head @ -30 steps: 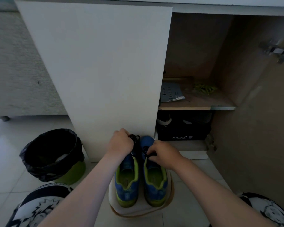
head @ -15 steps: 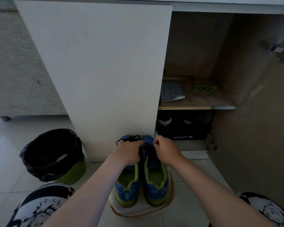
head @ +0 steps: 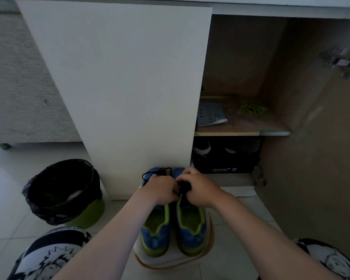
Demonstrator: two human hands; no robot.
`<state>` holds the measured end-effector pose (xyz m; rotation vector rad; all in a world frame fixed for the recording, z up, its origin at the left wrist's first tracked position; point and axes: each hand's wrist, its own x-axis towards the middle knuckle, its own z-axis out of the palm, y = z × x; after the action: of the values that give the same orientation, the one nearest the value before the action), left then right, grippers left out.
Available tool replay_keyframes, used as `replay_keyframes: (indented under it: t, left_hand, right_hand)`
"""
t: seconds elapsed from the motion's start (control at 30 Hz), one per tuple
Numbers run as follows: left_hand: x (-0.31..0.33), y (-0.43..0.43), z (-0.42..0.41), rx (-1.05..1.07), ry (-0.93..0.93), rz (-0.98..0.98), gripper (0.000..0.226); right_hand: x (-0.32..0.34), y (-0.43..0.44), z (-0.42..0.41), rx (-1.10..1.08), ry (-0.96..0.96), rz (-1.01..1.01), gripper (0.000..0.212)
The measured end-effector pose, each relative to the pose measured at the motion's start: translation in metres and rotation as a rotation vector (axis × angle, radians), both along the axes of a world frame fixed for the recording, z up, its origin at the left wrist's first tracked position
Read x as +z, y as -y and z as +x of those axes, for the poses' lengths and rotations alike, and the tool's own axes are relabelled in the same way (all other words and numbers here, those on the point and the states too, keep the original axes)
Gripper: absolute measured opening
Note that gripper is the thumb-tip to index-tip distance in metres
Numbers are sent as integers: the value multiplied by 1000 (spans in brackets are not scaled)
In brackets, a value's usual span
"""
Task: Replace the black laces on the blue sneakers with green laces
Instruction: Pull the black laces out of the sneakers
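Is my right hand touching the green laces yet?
Apart. Head view shows the green laces lying on the cabinet shelf, while the right hand is down at the blue sneakers.

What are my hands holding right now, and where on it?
Left hand and right hand both pinch the black lace of the right sneaker, at the top of its lacing; the exact grip is hidden.

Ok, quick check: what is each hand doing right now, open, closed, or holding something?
Left hand: fingers curled, pinching the black lace.
Right hand: fingers curled, gripping the same black lace.
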<state>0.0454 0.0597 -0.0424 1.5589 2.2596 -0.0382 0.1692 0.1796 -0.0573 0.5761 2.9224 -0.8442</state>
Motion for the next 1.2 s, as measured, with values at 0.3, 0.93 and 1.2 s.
replay_keyframes:
  t: [0.3,0.93,1.2]
  left_hand:
    - [3,4,-2,-43,-108,-22,26]
    - [-10,5,8,53,220,159,38]
    - [-11,5,6,93,260,150,41]
  right_hand:
    - [1,0,3,-19,4,212,15]
    - [6,-9,6,-79,20,97,44]
    - [12,-5,4,69,82,481,18]
